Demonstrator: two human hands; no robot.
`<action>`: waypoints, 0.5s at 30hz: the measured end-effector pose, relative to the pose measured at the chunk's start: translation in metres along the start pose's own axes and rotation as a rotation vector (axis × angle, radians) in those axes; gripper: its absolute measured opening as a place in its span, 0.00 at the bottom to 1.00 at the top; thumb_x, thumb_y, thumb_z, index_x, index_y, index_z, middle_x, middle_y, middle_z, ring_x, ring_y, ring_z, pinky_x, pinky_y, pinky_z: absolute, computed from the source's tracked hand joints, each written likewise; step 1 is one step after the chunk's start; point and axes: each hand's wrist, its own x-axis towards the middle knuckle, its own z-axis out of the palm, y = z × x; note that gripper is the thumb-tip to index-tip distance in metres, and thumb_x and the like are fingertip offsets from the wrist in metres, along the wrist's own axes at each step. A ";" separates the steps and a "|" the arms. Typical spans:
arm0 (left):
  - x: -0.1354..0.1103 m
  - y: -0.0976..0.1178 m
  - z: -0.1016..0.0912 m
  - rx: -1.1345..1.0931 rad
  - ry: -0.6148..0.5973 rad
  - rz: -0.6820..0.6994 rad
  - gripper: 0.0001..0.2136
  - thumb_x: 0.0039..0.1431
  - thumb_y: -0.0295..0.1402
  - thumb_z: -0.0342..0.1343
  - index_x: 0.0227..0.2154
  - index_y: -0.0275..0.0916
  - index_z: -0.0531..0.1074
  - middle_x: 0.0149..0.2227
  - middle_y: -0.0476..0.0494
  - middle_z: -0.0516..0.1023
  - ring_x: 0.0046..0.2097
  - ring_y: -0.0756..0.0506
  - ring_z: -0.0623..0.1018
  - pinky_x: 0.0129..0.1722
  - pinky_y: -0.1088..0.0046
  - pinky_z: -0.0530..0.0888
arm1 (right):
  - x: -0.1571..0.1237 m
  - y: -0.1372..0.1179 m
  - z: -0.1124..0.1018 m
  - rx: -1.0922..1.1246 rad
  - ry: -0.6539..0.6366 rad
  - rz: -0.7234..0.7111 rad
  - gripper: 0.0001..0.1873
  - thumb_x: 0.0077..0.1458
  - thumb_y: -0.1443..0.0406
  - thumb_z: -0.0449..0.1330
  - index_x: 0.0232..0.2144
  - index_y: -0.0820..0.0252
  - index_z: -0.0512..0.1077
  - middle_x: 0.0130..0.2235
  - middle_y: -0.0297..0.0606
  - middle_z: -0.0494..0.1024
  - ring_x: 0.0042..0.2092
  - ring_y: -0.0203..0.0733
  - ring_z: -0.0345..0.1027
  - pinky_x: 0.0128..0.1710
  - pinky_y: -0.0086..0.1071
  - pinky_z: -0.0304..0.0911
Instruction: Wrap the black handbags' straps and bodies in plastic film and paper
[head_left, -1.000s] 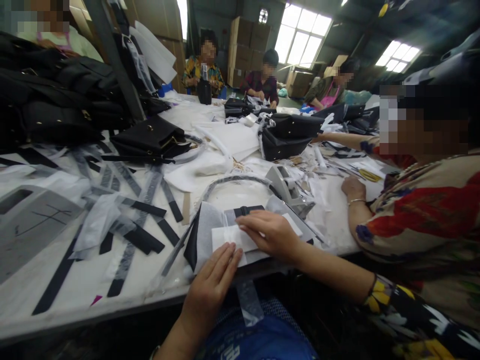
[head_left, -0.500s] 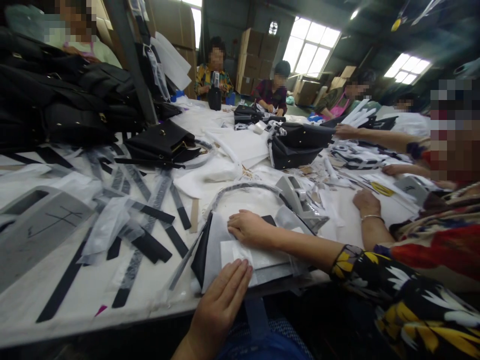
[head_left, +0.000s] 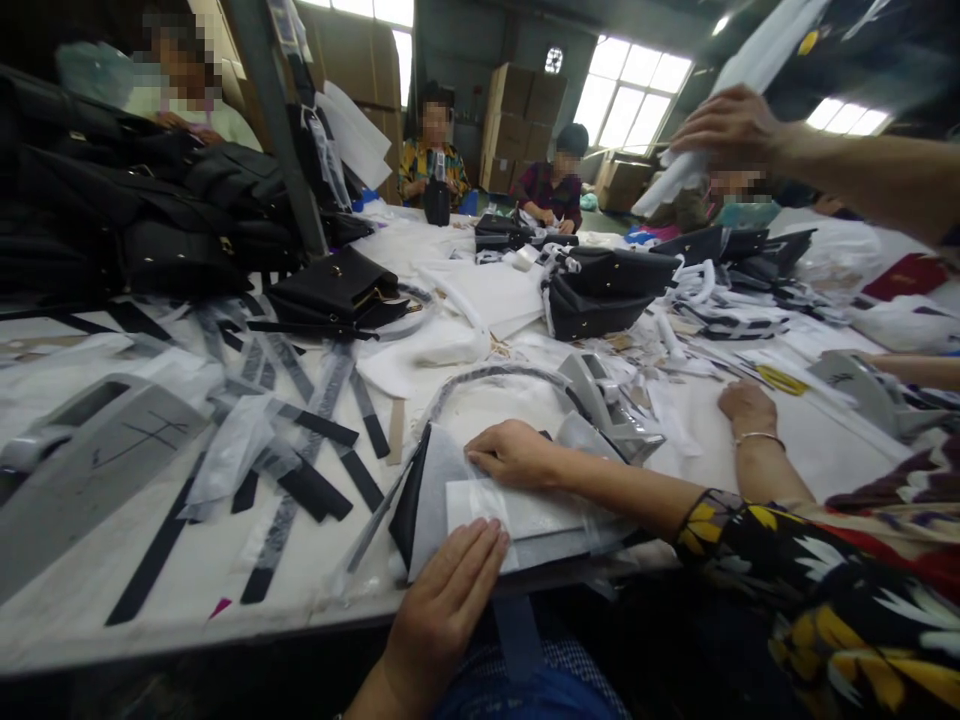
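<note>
Lengthwise left to right, the flat white paper rectangle [head_left: 546, 510] underlies the left hand's [head_left: 448, 592] near, joined fingertips, the right hand [head_left: 513, 453] far, fingers bunched, pinch indiscernible.

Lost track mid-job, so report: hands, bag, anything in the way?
Left hand flat on white paper; right hand over pale sheet. Bag on table, partly covered. Tape dispenser close behind, not blocking hands.

The handbag [head_left: 407, 512] shows smooth, matt black leather-like material beneath a thin, dull white paper-like sheet [head_left: 429, 470], its arched handle [head_left: 480, 371] sleeved in glossy clear plastic film. The nearest tape dispenser [head_left: 82, 490] is smooth, dull grey plastic. Shiny metal forms the bracelet [head_left: 760, 437]; matt cardboard, the stacked boxes [head_left: 517, 130].
</note>
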 end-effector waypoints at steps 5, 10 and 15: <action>-0.001 0.001 0.003 0.049 0.003 -0.006 0.18 0.70 0.20 0.42 0.56 0.29 0.71 0.57 0.39 0.76 0.62 0.44 0.71 0.65 0.66 0.65 | 0.012 -0.022 0.010 -0.025 -0.025 -0.002 0.13 0.63 0.66 0.54 0.31 0.61 0.78 0.38 0.45 0.83 0.43 0.47 0.75 0.46 0.34 0.59; -0.001 0.003 0.004 0.087 -0.025 -0.022 0.18 0.69 0.21 0.43 0.57 0.30 0.70 0.58 0.39 0.75 0.61 0.43 0.72 0.63 0.64 0.68 | 0.023 -0.006 -0.006 0.056 -0.069 -0.015 0.14 0.65 0.64 0.55 0.49 0.56 0.76 0.46 0.37 0.83 0.46 0.40 0.75 0.48 0.29 0.61; -0.003 0.003 0.006 0.112 -0.012 -0.025 0.18 0.69 0.21 0.45 0.58 0.31 0.70 0.58 0.39 0.76 0.60 0.43 0.73 0.60 0.63 0.72 | 0.029 0.011 -0.020 0.038 -0.053 0.057 0.16 0.65 0.67 0.53 0.51 0.63 0.76 0.43 0.42 0.84 0.43 0.41 0.75 0.43 0.28 0.62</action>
